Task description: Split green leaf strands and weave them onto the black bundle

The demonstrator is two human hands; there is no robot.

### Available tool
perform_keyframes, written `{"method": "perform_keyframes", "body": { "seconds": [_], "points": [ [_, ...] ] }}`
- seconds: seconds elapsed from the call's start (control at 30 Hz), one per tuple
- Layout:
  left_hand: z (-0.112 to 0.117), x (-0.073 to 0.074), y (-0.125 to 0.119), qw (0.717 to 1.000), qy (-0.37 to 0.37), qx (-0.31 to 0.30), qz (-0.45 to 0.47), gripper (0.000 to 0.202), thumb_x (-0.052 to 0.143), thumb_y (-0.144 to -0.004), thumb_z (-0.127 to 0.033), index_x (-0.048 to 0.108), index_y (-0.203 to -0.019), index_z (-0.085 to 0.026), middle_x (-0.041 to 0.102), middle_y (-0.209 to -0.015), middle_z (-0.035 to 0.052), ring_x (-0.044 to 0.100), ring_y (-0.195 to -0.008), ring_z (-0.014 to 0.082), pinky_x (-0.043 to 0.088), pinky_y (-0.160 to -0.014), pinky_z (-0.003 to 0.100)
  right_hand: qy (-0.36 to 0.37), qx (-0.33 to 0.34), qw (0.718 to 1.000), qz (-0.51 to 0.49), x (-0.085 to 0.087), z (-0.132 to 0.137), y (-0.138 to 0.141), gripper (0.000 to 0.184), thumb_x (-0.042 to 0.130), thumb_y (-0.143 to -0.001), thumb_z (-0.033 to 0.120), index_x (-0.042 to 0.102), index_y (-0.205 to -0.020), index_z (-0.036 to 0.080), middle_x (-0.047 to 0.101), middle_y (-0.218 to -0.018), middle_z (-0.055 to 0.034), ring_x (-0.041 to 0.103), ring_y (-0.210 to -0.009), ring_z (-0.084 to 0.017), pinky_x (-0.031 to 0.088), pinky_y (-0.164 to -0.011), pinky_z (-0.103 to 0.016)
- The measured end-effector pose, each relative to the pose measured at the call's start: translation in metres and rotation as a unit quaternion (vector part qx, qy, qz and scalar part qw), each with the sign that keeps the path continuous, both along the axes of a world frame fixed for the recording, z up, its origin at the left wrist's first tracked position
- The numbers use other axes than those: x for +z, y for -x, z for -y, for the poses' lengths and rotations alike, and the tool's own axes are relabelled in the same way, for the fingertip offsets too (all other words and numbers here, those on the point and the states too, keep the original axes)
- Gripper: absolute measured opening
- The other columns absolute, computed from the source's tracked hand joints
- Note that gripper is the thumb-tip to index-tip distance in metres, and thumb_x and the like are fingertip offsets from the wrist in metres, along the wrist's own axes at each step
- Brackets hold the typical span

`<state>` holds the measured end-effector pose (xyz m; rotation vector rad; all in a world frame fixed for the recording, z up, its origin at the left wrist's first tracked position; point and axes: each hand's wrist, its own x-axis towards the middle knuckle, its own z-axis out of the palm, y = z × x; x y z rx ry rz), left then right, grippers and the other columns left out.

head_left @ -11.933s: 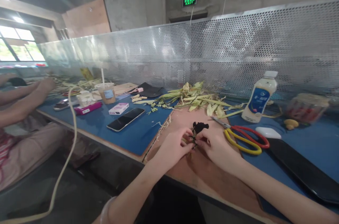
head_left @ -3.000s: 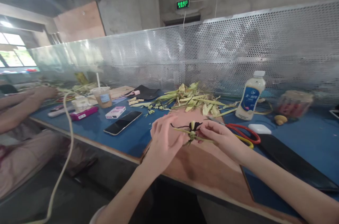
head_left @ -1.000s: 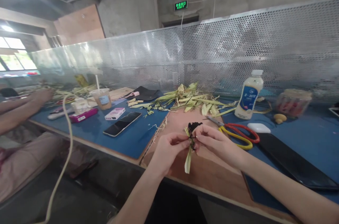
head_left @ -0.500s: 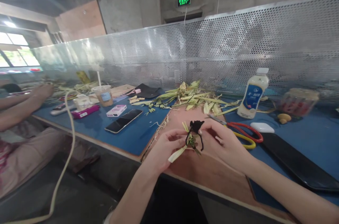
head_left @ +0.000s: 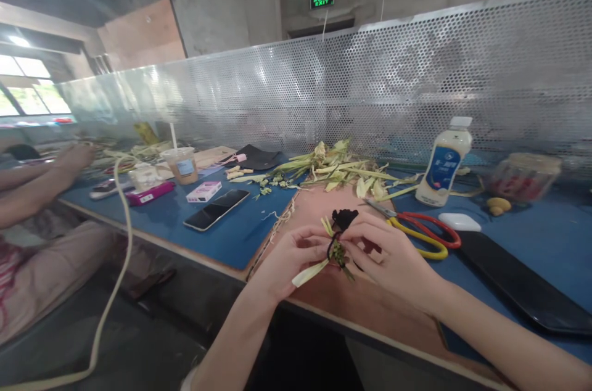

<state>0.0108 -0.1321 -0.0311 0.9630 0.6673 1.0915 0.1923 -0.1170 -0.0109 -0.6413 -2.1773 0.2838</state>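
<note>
Between thumb and fingers, my left hand is closed on a small bundle of plant stems, with a pale leaf strip sticking out toward me. Black cord loops round the bundle. My right hand pinches at the cord beside the bundle, its fingertips close to those of my left hand. A dark crocheted-looking black piece shows just above the fingertips; whether it hangs from the cord or lies behind I cannot tell. Scissors with red and yellow handles lie behind my right hand.
A heap of dry leaves and stalks lies at the back. To the right are a milky drink bottle, a glass jar and a black case. A phone and plastic cup stand left, nearer a co-worker's hands.
My right hand's fingers have come down and left from the black piece to the cord at the bundle. The loose cord end that hung on the right no longer shows.
</note>
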Motion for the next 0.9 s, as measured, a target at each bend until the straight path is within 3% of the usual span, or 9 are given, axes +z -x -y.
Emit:
{"method": "perform_keyframes", "body": {
  "seconds": [0.3, 0.43, 0.57, 0.67, 0.83, 0.9],
  "points": [
    [-0.002, -0.003, 0.000, 1.000, 0.011, 0.005, 0.017, 0.023, 0.071, -0.063, -0.015, 0.061, -0.084, -0.012, 0.065, -0.074, 0.0057, 0.062, -0.065, 0.0159, 0.051, -0.064, 0.031, -0.030, 0.011, 0.999, -0.022, -0.004, 0.000, 0.000, 0.008, 0.050, -0.082, 0.016, 0.057, -0.085, 0.018, 0.054, -0.079, -0.0038, 0.052, -0.074, -0.014, 0.043, -0.064, -0.027],
    [-0.003, -0.005, 0.002, 1.000, -0.003, -0.008, 0.030, 0.024, 0.067, -0.069, -0.017, 0.062, -0.091, -0.011, 0.065, -0.081, 0.0081, 0.063, -0.073, 0.0168, 0.050, -0.069, 0.031, -0.001, -0.039, 0.999, -0.028, -0.003, -0.004, -0.001, 0.016, 0.050, -0.082, 0.020, 0.056, -0.097, 0.020, 0.056, -0.094, -0.0056, 0.052, -0.087, -0.016, 0.044, -0.077, -0.030],
    [-0.004, -0.004, 0.002, 0.999, 0.005, -0.030, 0.020, 0.023, 0.065, -0.071, -0.018, 0.060, -0.093, -0.011, 0.065, -0.085, 0.0097, 0.063, -0.077, 0.0168, 0.048, -0.075, 0.030, 0.042, -0.038, 0.998, -0.012, -0.004, -0.006, 0.000, 0.015, 0.048, -0.082, 0.018, 0.059, -0.092, 0.021, 0.060, -0.089, -0.0034, 0.054, -0.086, -0.015, 0.044, -0.076, -0.029],
    [-0.004, -0.001, 0.000, 1.000, -0.009, -0.020, -0.020, 0.028, 0.064, -0.072, -0.022, 0.059, -0.097, -0.010, 0.064, -0.088, 0.0111, 0.062, -0.078, 0.0161, 0.048, -0.075, 0.029, 0.077, -0.071, 0.994, -0.020, -0.009, -0.009, 0.002, 0.015, 0.048, -0.081, 0.019, 0.061, -0.090, 0.021, 0.062, -0.084, -0.0025, 0.056, -0.079, -0.015, 0.046, -0.069, -0.027],
    [-0.002, 0.002, 0.001, 0.974, -0.077, 0.098, -0.189, 0.027, 0.064, -0.071, -0.032, 0.061, -0.091, -0.014, 0.063, -0.091, 0.0086, 0.060, -0.078, 0.0150, 0.046, -0.062, 0.021, 0.123, -0.126, 0.984, 0.019, -0.020, -0.017, 0.002, 0.014, 0.051, -0.078, 0.024, 0.065, -0.083, 0.021, 0.066, -0.075, -0.0011, 0.058, -0.066, -0.015, 0.046, -0.062, -0.027],
    [0.000, 0.001, 0.002, 0.964, -0.085, 0.084, -0.237, 0.027, 0.062, -0.072, -0.036, 0.062, -0.090, -0.016, 0.064, -0.091, 0.0071, 0.061, -0.074, 0.0138, 0.045, -0.058, 0.019, 0.155, -0.117, 0.980, 0.030, -0.022, -0.019, 0.002, 0.015, 0.051, -0.078, 0.025, 0.065, -0.082, 0.021, 0.067, -0.076, -0.0014, 0.059, -0.066, -0.015, 0.046, -0.063, -0.027]
  ]
}}
